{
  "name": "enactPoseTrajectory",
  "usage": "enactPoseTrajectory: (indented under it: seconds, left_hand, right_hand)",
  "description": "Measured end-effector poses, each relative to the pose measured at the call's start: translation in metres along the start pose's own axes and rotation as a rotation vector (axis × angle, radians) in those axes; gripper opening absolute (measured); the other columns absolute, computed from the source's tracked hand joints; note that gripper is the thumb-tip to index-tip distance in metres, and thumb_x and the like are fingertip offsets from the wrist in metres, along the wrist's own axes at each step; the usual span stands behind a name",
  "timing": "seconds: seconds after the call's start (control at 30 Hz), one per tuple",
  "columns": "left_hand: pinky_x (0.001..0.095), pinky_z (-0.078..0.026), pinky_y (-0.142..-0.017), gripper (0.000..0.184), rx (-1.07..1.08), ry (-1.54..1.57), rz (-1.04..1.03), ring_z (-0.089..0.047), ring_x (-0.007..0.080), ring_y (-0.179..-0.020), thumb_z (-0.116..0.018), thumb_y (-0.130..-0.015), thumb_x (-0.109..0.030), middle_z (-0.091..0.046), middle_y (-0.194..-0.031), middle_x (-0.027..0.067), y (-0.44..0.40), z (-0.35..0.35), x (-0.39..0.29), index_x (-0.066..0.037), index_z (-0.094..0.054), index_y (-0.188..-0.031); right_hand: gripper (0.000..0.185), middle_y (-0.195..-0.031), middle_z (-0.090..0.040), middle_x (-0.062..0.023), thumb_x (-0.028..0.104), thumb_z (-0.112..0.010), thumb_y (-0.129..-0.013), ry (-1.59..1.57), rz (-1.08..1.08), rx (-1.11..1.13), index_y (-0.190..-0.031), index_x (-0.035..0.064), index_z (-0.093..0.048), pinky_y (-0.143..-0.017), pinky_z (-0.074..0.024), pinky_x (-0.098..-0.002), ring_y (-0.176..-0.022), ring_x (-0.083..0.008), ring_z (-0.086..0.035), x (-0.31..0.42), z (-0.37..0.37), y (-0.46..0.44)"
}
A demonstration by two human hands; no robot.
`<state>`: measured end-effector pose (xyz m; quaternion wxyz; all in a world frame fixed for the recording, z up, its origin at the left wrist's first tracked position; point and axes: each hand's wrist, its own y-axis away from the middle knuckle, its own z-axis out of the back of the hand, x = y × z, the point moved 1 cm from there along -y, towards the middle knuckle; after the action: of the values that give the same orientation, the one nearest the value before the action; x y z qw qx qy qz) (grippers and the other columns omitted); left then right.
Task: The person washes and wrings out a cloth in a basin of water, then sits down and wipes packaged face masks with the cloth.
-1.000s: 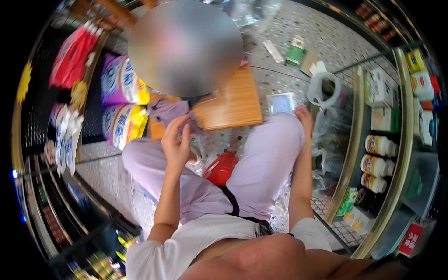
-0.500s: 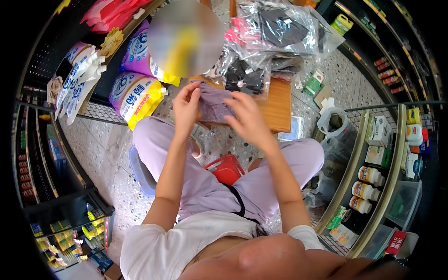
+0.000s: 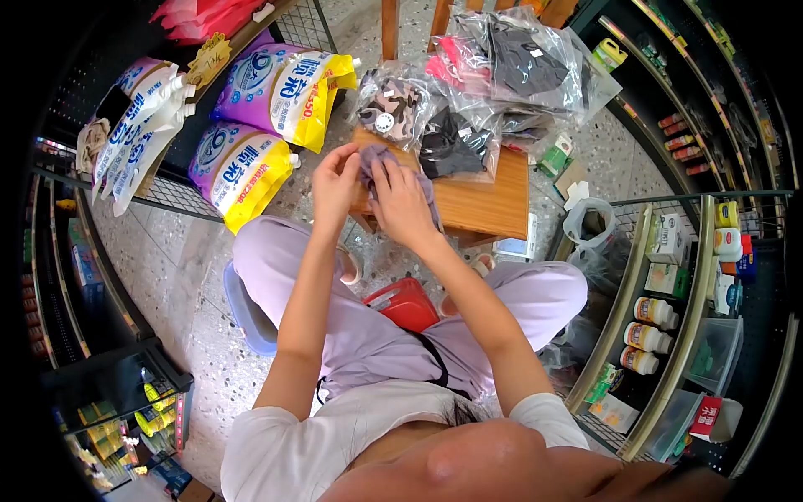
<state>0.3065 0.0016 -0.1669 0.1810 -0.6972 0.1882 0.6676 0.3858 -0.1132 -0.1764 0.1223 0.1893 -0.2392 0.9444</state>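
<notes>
A greyish-purple piece of cloth [image 3: 381, 156] lies bunched on the near left part of a small wooden table [image 3: 483, 203]; its exact kind does not show. My left hand [image 3: 335, 186] pinches the cloth's left edge between thumb and fingers. Across the middle of the cloth rests my right hand [image 3: 401, 205], fingers stretched out and lying on it, covering much of the fabric. Just beyond my hands are clear bags, one with a camouflage-patterned item [image 3: 400, 102] and one with a black item [image 3: 456, 144].
More bagged dark and pink items [image 3: 527, 63] pile up at the table's far side. Purple-yellow detergent pouches [image 3: 242, 171] stand at the left. Shelves with bottles [image 3: 646, 337] flank the right. A red plastic stool [image 3: 406, 303] is between my legs, a blue basin [image 3: 247, 309] beside my left leg.
My right hand has moved left and down onto the cloth, which is now more bunched. My left hand keeps its pinch at the edge. The view has shifted slightly.
</notes>
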Motion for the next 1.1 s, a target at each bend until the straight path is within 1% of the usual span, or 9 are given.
enactPoseTrajectory:
  seconds: [0.07,0.17,0.27,0.37,0.47,0.67,0.77,0.9,1.1]
  left_hand:
    - [0.0222,-0.047,-0.076,0.026,0.014,-0.046,0.007,-0.059,0.0083,-0.084,-0.058,-0.091,-0.012,-0.066,-0.096,0.0048,-0.006,-0.001,0.007,0.004,-0.061,-0.111]
    - [0.0244,-0.048,-0.079,0.031,0.072,0.14,0.212,-0.06,0.0119,-0.091,-0.057,-0.092,-0.015,-0.064,-0.099,0.0072,-0.019,-0.004,0.018,0.003,-0.058,-0.117]
    - [0.0259,-0.048,-0.078,0.035,0.091,0.556,0.512,-0.06,0.0158,-0.096,-0.056,-0.092,-0.015,-0.062,-0.105,0.0108,-0.029,-0.008,0.02,0.003,-0.054,-0.121]
    - [0.0271,-0.047,-0.082,0.04,0.181,0.626,0.645,-0.056,0.0207,-0.109,-0.056,-0.092,-0.016,-0.059,-0.114,0.012,-0.034,-0.013,0.02,0.002,-0.047,-0.127]
    - [0.0255,-0.047,-0.077,0.037,0.063,0.242,0.41,-0.058,0.0159,-0.099,-0.058,-0.092,-0.018,-0.06,-0.109,0.0099,-0.034,-0.03,0.026,0.001,-0.052,-0.122]
    - [0.0247,-0.05,-0.07,0.031,0.315,0.172,0.044,-0.061,0.0112,-0.082,-0.064,-0.087,-0.022,-0.066,-0.093,0.0088,-0.037,-0.108,-0.034,0.004,-0.063,-0.104]
    - [0.0228,-0.052,-0.06,0.033,0.378,0.188,0.042,-0.066,0.0128,-0.068,-0.066,-0.087,-0.026,-0.067,-0.078,0.0086,-0.051,-0.156,-0.046,0.005,-0.064,-0.098]
    - [0.0213,-0.052,-0.053,0.035,0.379,-0.037,0.082,-0.066,0.0139,-0.064,-0.067,-0.087,-0.029,-0.065,-0.078,0.0104,-0.06,-0.184,-0.064,0.004,-0.062,-0.098]
    - [0.021,-0.052,-0.055,0.021,0.434,0.056,0.084,-0.063,0.0114,-0.062,-0.067,-0.086,-0.021,-0.063,-0.074,0.0051,-0.063,-0.191,-0.064,-0.001,-0.062,-0.088]
  right_hand:
    - [0.052,-0.116,-0.052,-0.0148,0.011,-0.066,-0.073,0.056,0.007,0.027,-0.122,0.0002,-0.051,-0.086,-0.0435,-0.0425,-0.105,-0.0315,-0.05,-0.008,-0.013,0.004]
    - [0.046,-0.109,-0.054,-0.0137,0.009,-0.065,-0.071,0.002,0.001,0.025,-0.115,0.0005,-0.056,-0.083,-0.0452,-0.0409,-0.1,-0.0308,-0.052,-0.008,-0.007,0.011]
    - [0.041,-0.104,-0.056,-0.0099,0.01,-0.062,-0.07,-0.095,-0.001,-0.007,-0.11,0.0026,-0.058,-0.081,-0.0435,-0.0429,-0.1,-0.0288,-0.051,-0.012,0.004,0.022]
    - [0.04,-0.108,-0.055,-0.0086,0.011,-0.063,-0.069,0.021,0.038,-0.048,-0.109,0.007,-0.06,-0.086,-0.0385,-0.0463,-0.105,-0.0285,-0.049,-0.012,0.022,0.035]
    - [0.04,-0.114,-0.054,-0.0078,0.014,-0.065,-0.068,0.092,0.043,-0.116,-0.108,0.011,-0.061,-0.089,-0.034,-0.0475,-0.11,-0.0287,-0.048,-0.015,0.029,0.044]
    - [0.042,-0.118,-0.053,-0.0081,0.016,-0.066,-0.069,-0.011,0.026,-0.021,-0.11,0.0121,-0.06,-0.088,-0.035,-0.0451,-0.112,-0.0298,-0.046,-0.026,0.025,0.047]
    - [0.043,-0.119,-0.052,-0.0081,0.016,-0.067,-0.069,-0.005,0.026,-0.03,-0.112,0.0124,-0.06,-0.088,-0.0351,-0.0453,-0.113,-0.0295,-0.046,-0.027,0.025,0.049]
    - [0.043,-0.119,-0.052,-0.0081,0.016,-0.067,-0.069,-0.013,0.031,-0.044,-0.112,0.0125,-0.06,-0.087,-0.0352,-0.0453,-0.113,-0.0293,-0.047,-0.026,0.029,0.049]
    - [0.043,-0.119,-0.052,-0.0085,0.013,-0.067,-0.07,-0.045,0.023,-0.045,-0.112,0.0123,-0.06,-0.087,-0.0355,-0.0451,-0.112,-0.0298,-0.047,-0.026,0.032,0.05]
